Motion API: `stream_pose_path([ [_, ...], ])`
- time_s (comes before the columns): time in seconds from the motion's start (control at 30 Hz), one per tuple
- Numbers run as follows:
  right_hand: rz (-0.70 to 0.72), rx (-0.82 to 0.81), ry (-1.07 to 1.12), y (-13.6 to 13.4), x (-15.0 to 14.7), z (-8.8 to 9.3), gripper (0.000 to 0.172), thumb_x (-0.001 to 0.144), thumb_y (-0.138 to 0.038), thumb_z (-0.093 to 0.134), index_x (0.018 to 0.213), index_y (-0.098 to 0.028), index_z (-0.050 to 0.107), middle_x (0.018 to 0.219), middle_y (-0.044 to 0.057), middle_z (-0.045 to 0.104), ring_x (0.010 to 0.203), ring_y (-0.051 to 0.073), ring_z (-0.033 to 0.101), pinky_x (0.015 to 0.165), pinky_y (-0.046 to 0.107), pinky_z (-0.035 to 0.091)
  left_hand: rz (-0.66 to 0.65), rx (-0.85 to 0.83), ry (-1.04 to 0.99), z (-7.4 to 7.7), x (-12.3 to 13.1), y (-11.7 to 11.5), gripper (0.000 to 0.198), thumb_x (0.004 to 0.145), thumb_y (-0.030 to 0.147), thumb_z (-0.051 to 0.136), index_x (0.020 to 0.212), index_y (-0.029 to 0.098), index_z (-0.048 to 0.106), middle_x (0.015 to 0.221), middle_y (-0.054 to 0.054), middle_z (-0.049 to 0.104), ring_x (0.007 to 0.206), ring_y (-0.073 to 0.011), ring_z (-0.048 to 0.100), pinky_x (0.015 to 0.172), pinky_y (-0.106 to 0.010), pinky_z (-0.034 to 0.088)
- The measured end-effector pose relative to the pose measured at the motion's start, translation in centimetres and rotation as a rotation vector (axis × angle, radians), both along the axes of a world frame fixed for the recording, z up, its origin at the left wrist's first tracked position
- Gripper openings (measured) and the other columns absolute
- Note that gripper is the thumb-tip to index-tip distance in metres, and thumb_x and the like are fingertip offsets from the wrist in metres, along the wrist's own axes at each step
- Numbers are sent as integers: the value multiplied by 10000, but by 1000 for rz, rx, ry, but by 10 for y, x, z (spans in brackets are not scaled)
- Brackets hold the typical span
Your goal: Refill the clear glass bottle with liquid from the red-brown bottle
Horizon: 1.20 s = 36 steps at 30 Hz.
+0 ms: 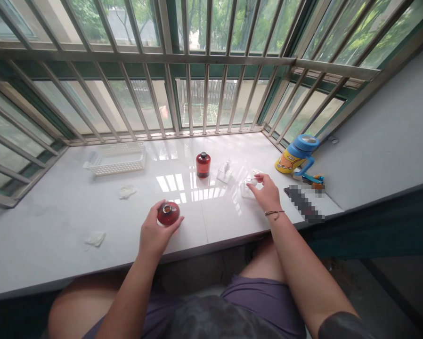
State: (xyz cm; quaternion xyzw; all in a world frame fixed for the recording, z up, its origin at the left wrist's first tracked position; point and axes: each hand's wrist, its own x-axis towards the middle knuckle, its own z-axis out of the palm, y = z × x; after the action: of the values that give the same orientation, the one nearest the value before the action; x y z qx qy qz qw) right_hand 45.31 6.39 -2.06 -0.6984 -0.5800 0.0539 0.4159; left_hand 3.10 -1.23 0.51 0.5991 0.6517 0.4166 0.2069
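Observation:
My left hand [155,230] is wrapped round a red glass bottle [168,214] near the front of the white counter, its round neck facing up toward me. To the right, my right hand [267,192] has thumb and fingers closed at the top of a clear glass bottle [247,189]; whether they grip its neck or a small cap is too small to tell. Between the hands and farther back stand a second red bottle [203,165] with a dark top and another clear glass bottle [225,172].
A white perforated basket [116,160] lies at the back left. Crumpled tissues [127,191] are on the left side. On the right stand a blue and yellow cup [296,154], a small colourful item [315,180] and a blurred-out dark object [305,204]. Metal bars [206,94] line the window.

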Motion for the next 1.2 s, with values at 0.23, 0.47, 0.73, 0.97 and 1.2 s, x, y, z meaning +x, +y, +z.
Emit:
stream_pose_path([
  [0.23, 176, 59, 106, -74, -60, 20, 448, 908, -502, 805, 1250, -264, 638, 1164, 93, 776, 1066, 296, 723, 1004, 504, 574, 32, 43, -23, -1, -7, -10, 992, 772, 572, 924, 1586, 250, 458, 1601, -168, 573, 1435, -400, 603, 1222, -598, 493],
  [0.47, 354, -122, 326, -150, -123, 30, 462, 851, -472, 901, 1203, -306, 651, 1075, 49, 788, 967, 272, 746, 919, 480, 613, -329, 376, 169, 9, 23, -67, 1083, 734, 541, 982, 1637, 349, 417, 1520, -134, 640, 1437, -414, 606, 1255, -608, 474],
  [0.73, 539, -257, 502, -169, -152, 56, 462, 701, -406, 1005, 945, -282, 632, 921, -7, 732, 860, 229, 721, 790, 380, 567, -577, -149, -50, 1, 51, -89, 729, 719, 362, 992, 1380, 316, 687, 1350, -104, 767, 1304, -395, 713, 1169, -606, 555],
  [0.97, 762, -513, 937, -169, -152, 63, 641, 695, -418, 1021, 1048, -287, 502, 935, -11, 762, 948, 232, 751, 846, 371, 590, -804, -442, -328, 34, 31, -81, 725, 640, 400, 1030, 1312, 316, 770, 1222, -39, 815, 1139, -348, 778, 1043, -451, 631],
  [1.2, 1000, -420, 862, -166, -150, 63, 706, 916, -487, 844, 1483, -306, 464, 1380, 116, 664, 1314, 274, 642, 1152, 487, 487, -682, -334, -246, 18, 20, -91, 906, 600, 448, 1048, 1434, 331, 716, 1426, -97, 749, 1384, -450, 657, 1200, -617, 514],
])
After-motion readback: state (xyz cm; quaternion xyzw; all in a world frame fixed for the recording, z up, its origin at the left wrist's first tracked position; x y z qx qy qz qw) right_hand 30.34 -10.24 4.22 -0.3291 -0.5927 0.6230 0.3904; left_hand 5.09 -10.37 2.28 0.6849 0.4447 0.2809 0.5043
